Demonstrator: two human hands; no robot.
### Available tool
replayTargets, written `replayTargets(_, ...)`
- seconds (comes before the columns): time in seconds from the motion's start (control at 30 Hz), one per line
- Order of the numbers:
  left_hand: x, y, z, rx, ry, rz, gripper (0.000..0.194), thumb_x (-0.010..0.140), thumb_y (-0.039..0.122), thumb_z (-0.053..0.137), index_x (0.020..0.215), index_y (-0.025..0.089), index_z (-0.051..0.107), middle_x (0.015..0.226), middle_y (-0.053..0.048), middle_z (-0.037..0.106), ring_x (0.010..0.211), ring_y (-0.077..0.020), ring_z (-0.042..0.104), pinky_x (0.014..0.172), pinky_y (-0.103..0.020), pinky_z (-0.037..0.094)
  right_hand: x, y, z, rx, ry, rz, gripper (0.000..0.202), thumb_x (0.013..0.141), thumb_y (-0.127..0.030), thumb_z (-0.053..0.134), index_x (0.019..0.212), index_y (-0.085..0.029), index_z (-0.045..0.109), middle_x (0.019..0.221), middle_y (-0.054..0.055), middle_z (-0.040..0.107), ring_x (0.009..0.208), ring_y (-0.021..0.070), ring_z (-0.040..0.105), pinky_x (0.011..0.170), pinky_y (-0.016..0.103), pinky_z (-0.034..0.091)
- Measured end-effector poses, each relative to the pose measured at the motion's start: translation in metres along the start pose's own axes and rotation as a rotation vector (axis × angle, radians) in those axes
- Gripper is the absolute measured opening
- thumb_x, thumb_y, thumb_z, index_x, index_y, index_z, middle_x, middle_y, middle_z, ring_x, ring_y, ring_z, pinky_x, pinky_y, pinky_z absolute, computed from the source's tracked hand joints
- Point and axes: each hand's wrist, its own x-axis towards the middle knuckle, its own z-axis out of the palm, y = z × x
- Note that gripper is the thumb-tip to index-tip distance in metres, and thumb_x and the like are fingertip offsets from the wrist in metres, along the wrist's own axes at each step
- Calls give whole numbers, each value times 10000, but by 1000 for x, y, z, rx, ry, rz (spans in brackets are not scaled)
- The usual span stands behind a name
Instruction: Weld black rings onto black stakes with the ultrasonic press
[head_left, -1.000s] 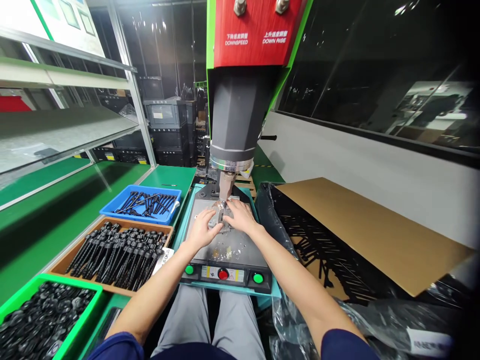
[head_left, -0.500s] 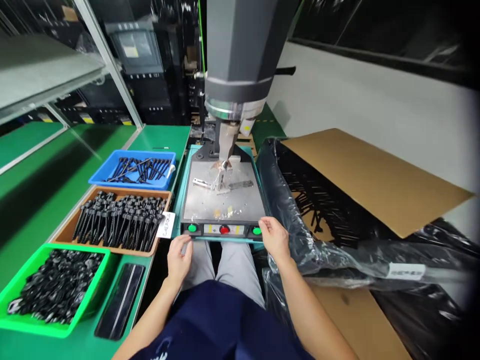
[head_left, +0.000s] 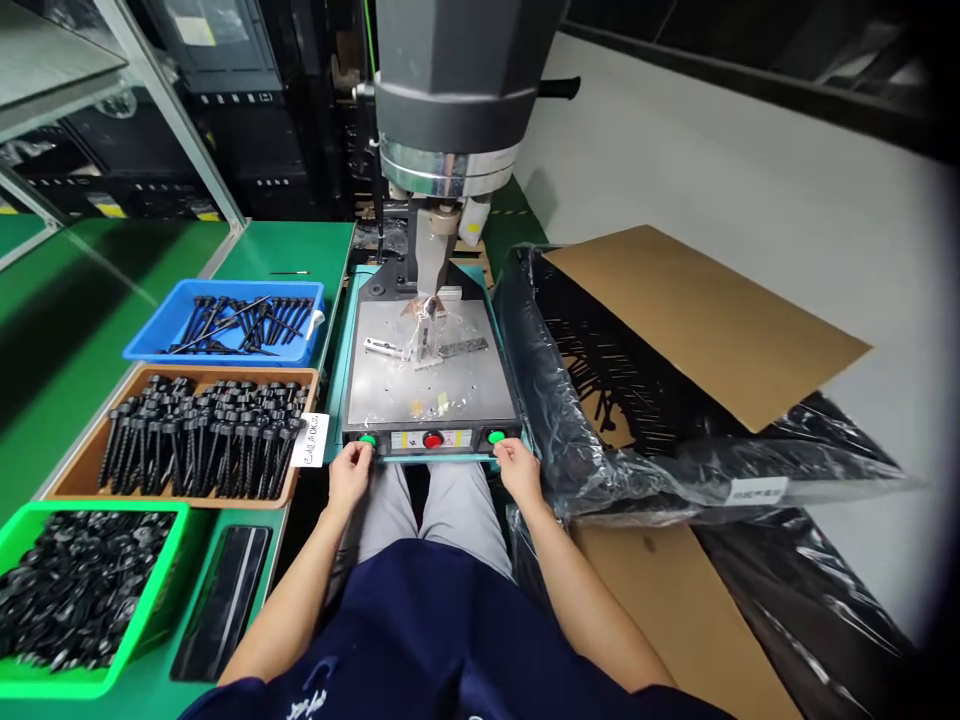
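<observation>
My left hand (head_left: pixel 349 471) rests at the front edge of the press, its thumb on the left green button (head_left: pixel 367 440). My right hand (head_left: pixel 517 468) sits at the other end, thumb touching the right green button (head_left: pixel 496 437). A red button (head_left: pixel 433 440) lies between them. Neither hand holds anything. On the grey metal plate (head_left: pixel 431 385), a small shiny part (head_left: pixel 425 328) sits in the fixture under the grey press head (head_left: pixel 448 110), whose horn (head_left: pixel 432 262) comes down onto it.
Left of the press stand a blue tray of black rods (head_left: pixel 225 322), a brown tray of black screw-like parts (head_left: pixel 191 445) and a green bin of black pieces (head_left: pixel 71 590). At right, a black bag-lined cardboard box (head_left: pixel 637 390) holds black parts.
Both hands left the part under the horn, drew back to the front panel and settled on the green buttons. The view has tilted down and back.
</observation>
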Motion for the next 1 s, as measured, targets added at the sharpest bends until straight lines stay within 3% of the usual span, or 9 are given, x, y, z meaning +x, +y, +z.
replayTargets(0.2, 13, -4, 1, -86, -50, -33, 409, 831, 566, 547, 776, 167, 619, 721, -40, 657, 711, -184, 617, 694, -287, 480, 4, -3, 3, 102, 10, 25, 341, 843, -499, 408, 820, -205, 580, 750, 91, 709, 693, 253, 668, 690, 378, 512)
replayTargets(0.6, 3, 9, 0, -78, -3, 12, 453, 802, 615, 542, 720, 178, 631, 669, -31, 634, 660, -191, 593, 628, -286, 468, -2, 0, 11, 266, 45, 98, 473, 788, -656, 455, 817, -211, 615, 720, 89, 704, 611, 254, 667, 617, 389, 540)
replayTargets(0.87, 0, 9, -6, -50, -48, 13, 435, 813, 600, 535, 720, 183, 612, 669, -18, 609, 650, -181, 560, 634, -278, 442, 7, -34, 6, 237, 147, 23, 480, 808, -582, 479, 991, -169, 644, 925, 159, 716, 847, 287, 684, 777, 411, 532)
replayTargets(1.0, -11, 5, -12, 3, -26, 15, 395, 840, 556, 528, 733, 186, 615, 635, 8, 557, 607, -157, 503, 606, -258, 398, 5, -47, 8, 219, 133, -8, 548, 803, -549, 486, 1116, -117, 614, 942, 159, 702, 825, 263, 666, 794, 396, 515)
